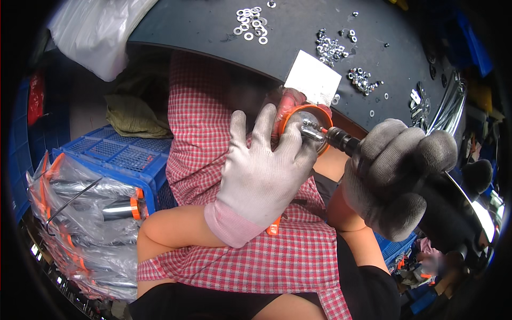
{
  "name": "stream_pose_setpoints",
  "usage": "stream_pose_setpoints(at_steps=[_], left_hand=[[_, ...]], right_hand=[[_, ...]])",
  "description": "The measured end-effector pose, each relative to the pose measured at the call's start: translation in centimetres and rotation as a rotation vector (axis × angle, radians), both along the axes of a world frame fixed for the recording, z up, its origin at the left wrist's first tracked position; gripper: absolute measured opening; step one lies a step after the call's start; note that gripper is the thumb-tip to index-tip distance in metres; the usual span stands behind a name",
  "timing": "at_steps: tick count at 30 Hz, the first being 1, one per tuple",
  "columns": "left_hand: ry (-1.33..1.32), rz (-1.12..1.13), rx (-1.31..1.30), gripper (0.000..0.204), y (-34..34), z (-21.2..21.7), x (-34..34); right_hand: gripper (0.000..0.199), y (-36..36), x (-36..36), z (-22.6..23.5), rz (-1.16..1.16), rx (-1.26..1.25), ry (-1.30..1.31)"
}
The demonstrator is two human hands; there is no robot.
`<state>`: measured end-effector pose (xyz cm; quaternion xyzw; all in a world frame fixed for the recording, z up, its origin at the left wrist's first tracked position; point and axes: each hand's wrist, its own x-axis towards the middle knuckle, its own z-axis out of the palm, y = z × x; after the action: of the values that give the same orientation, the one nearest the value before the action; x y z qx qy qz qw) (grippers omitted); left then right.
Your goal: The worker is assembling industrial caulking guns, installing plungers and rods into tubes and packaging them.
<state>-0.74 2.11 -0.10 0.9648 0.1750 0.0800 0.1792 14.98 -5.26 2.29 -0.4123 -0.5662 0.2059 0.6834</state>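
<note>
My left hand (264, 173), in a pale knit glove, reaches over an orange-rimmed round part (285, 120) near the table edge. Its index finger and thumb close in at a shiny metal piece (311, 132) inside the rim, while the other fingers stretch apart. A black power screwdriver (343, 141) is gripped by my right hand (392, 165), whose glove is smudged dark. The driver's reddish tip points left into the rim, at the metal piece; whether it sits on a screw is too small to tell. Something red shows behind the rim, mostly hidden.
On the dark table (186, 24) lie flat washers (250, 24), small nuts and bolts (330, 48) and a white card (313, 79). Left stands a blue crate (114, 152) beside plastic-wrapped metal tubes with orange ends (120, 209). Thin metal rods (448, 101) lie at the right.
</note>
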Motion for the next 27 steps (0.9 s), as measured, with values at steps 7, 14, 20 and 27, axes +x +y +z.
stream_pose_setpoints(at_steps=[7,14,20,27], left_hand=[[-0.019,-0.003,0.001,0.042,0.0,-0.2,0.0],[-0.002,-0.009,-0.015,0.042,0.2,-0.2,-0.1],[-0.017,-0.012,-0.011,0.039,0.1,-0.2,0.0],[-0.028,0.021,-0.056,0.034,0.2,0.1,0.1]], right_hand=[[0.050,-0.2,-2.9,1.2,-0.294,0.011,0.306],[0.051,-2.2,-0.6,0.3,-0.100,-0.011,0.127],[0.055,-0.5,-1.9,-0.1,-0.314,0.031,0.221],[0.055,1.2,-0.9,1.1,-0.012,-0.092,0.231]])
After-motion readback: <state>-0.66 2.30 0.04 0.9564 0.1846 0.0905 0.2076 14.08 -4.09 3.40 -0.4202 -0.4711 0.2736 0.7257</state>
